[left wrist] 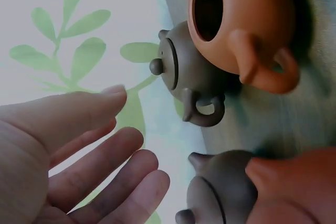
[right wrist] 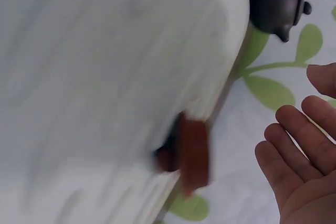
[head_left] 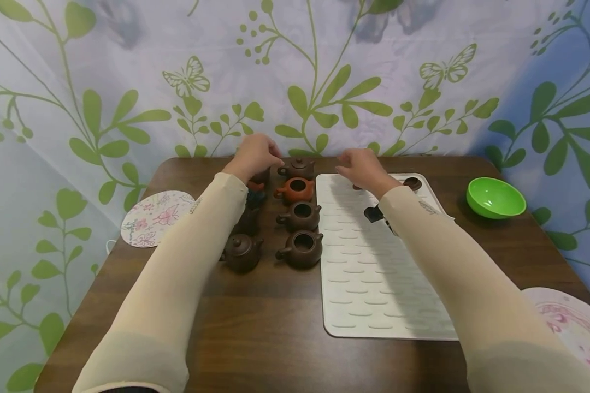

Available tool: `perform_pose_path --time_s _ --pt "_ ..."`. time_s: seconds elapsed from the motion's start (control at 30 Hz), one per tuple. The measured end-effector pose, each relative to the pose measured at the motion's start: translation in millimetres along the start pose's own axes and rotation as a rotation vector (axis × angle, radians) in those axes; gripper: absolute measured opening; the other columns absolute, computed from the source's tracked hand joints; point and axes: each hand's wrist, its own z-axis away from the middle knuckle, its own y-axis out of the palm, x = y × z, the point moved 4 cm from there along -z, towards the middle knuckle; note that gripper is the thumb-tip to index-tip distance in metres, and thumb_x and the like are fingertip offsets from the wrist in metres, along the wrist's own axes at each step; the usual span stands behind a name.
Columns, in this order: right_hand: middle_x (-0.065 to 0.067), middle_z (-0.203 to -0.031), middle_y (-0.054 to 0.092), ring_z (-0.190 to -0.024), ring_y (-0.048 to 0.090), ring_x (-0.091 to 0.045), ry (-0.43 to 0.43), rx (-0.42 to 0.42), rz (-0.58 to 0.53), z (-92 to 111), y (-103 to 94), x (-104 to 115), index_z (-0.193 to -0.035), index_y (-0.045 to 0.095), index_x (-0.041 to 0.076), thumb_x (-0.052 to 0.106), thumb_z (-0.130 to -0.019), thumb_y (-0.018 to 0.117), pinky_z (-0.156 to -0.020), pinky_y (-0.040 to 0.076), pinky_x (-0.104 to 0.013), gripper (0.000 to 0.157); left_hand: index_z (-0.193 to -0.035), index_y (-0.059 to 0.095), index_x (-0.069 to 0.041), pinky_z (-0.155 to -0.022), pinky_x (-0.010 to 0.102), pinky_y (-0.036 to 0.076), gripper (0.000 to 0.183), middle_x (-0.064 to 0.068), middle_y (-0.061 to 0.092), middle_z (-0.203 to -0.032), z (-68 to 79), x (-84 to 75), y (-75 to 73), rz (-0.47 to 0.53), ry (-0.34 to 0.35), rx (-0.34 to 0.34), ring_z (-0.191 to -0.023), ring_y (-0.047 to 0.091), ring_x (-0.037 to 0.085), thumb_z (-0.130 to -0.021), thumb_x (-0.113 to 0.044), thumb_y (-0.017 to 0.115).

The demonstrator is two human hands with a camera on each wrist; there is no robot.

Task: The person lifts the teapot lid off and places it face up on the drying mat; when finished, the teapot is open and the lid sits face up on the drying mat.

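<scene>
My left hand (head_left: 254, 155) hovers over the far left of the table with nothing in it. The left wrist view has its fingers (left wrist: 123, 142) loosely extended, near a lidded dark brown teapot (left wrist: 176, 61) and a lidless orange teapot (left wrist: 254, 19). Above the far end of the white mat (head_left: 346, 295), my right hand (head_left: 363, 168) holds nothing, its fingers (right wrist: 294, 137) relaxed. A reddish-brown lid (right wrist: 194, 153), blurred, is on the mat nearby; a dark lid (head_left: 413, 183) lies farther right. Two dark teapots, one here (head_left: 301, 215), stand lidless in the right column.
A second column of teapots, with a lidded one (head_left: 242, 252) nearest, is partly hidden by my left arm. A round floral mat (head_left: 152, 218) lies at left. To the right are a green bowl (head_left: 491, 204) and a pink-patterned round piece (head_left: 570, 327). A leaf-print curtain (head_left: 314, 82) hangs behind.
</scene>
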Motion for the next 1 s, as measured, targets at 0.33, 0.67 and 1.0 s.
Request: perform_pose_path --time_s 0.33,0.67,1.0 --pt "-0.019 -0.135 0.065 -0.127 0.059 -0.035 -0.134 0.085 0.083 -33 19.7 58 -0.138 0.065 -0.002 0.018 -0.107 0.066 -0.104 0.048 -0.047 0.037 -0.108 0.081 -0.002 -0.093 0.044 0.054 0.016 0.012 0.074 -0.116 -21.0 9.5 16.7 0.023 -0.073 -0.004 -0.107 0.065 0.029 -0.094 -0.010 0.082" --pt "-0.018 -0.132 0.067 -0.121 0.063 -0.033 -0.175 0.141 0.113 -53 43.3 73 -0.137 0.067 0.000 0.016 -0.110 0.061 -0.100 0.050 -0.045 0.032 -0.114 0.081 -0.003 -0.094 0.042 0.054 0.023 0.011 0.073 -0.121 -30.0 25.9 24.4 0.048 -0.148 -0.037 -0.113 0.065 0.030 -0.091 -0.009 0.084" --pt "-0.018 -0.129 0.069 -0.119 0.064 -0.033 -0.131 0.106 0.104 -63 48.8 71 -0.134 0.069 0.000 0.018 -0.111 0.059 -0.099 0.051 -0.045 0.031 -0.104 0.084 -0.005 -0.091 0.041 0.055 0.014 0.010 0.076 -0.112 -38.6 27.2 37.6 0.031 -0.113 -0.006 -0.109 0.065 0.031 -0.091 -0.009 0.086"
